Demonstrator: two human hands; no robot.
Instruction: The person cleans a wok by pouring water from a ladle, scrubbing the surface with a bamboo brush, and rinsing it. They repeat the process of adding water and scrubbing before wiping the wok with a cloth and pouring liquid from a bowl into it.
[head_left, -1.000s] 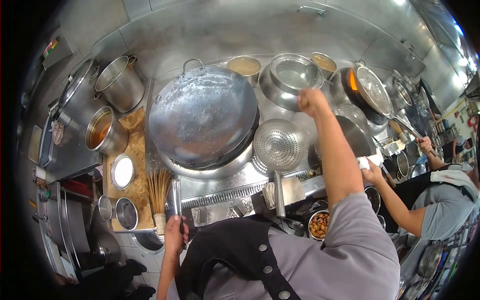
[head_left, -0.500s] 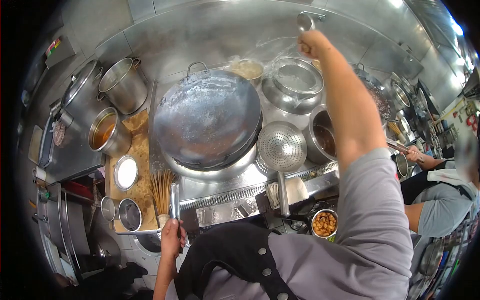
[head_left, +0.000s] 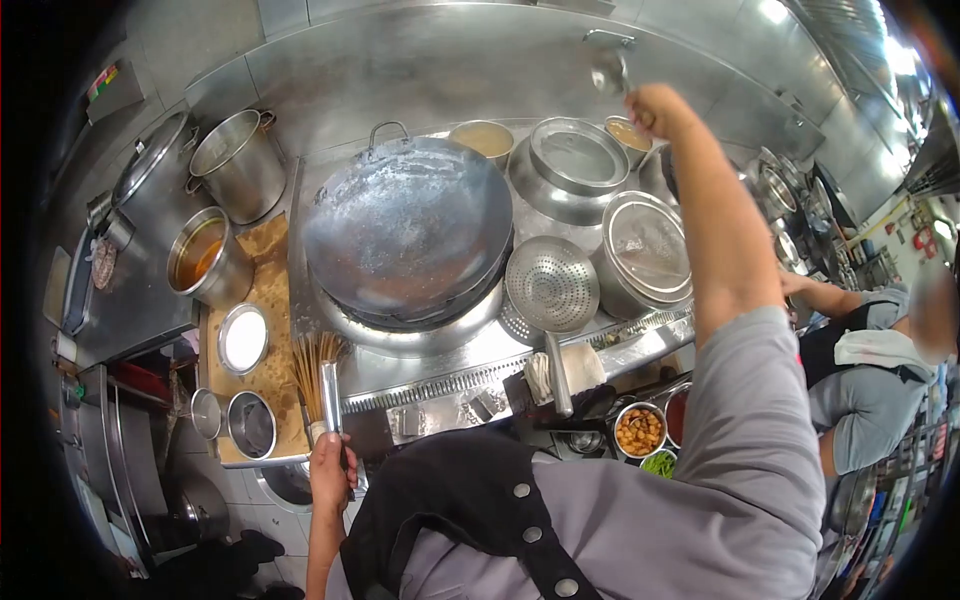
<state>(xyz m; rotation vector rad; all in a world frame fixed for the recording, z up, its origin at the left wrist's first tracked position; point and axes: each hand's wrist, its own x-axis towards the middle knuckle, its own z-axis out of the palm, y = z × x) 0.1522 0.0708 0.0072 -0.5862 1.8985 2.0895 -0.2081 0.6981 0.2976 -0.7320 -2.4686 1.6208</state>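
My right hand (head_left: 655, 108) is raised over the back of the stove and grips a ladle handle. The ladle bowl (head_left: 608, 72) hangs near the steel back wall, under a tap (head_left: 606, 38). Below it stands a wide steel basin (head_left: 578, 160). My left hand (head_left: 330, 470) is closed around an upright metal lever (head_left: 330, 395) at the stove's front edge, beside a bamboo brush (head_left: 310, 362). A large empty wok (head_left: 405, 225) sits tilted on the burner between my arms.
A perforated skimmer (head_left: 552, 285) lies right of the wok, next to a pot (head_left: 645, 250). Stock pots (head_left: 238, 160) and a broth pot (head_left: 200, 255) stand at left. A bowl of fried pieces (head_left: 638, 430) sits low. A co-worker (head_left: 870, 390) works at right.
My right hand rose from the steel basin toward the back wall with the ladle, with water splashing midway. My left hand stayed on the lever. The co-worker's arms drew back.
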